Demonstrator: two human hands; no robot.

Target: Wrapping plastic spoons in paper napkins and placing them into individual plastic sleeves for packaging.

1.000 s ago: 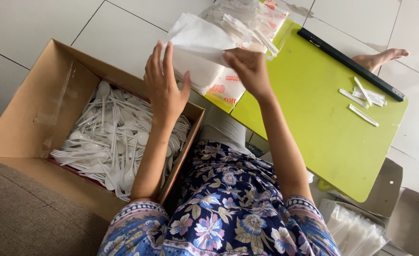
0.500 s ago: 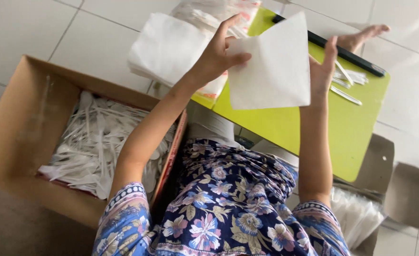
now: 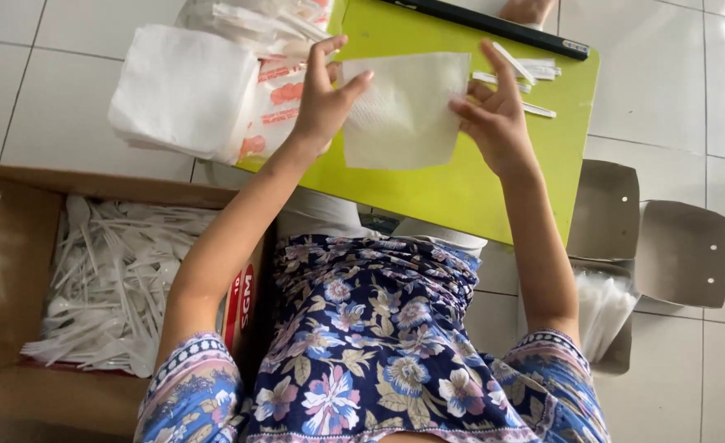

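Two hands shared one grip on a single white paper napkin (image 3: 403, 111): the left hand (image 3: 323, 102) pinched its edge at nine o'clock between thumb and fingers, and the right hand (image 3: 494, 119) nipped the edge at three o'clock with its fingertips. Both grips were narrow, closed on the sheet alone. The napkin hung flat and nearly square just above the lime-green worktop (image 3: 461, 189), its lower edge close to the surface; whether it touched there I could not tell. To handle it well, I judged, the pinches should be light and level, so that the thin sheet neither tore nor creased askew, and the edges should be kept taut and matched. It looked soft, thin and faintly embossed. At nine o'clock from the left hand sat a stack of white napkins (image 3: 183, 90), with a clear bag of wrapped cutlery (image 3: 256, 25) at eleven. Small white wrapped sticks (image 3: 535, 70) lay at one o'clock of the right hand, below a long black bar (image 3: 494, 26). At seven o'clock, on the floor, a cardboard box (image 3: 9, 246) held loose white plastic cutlery (image 3: 116, 287).
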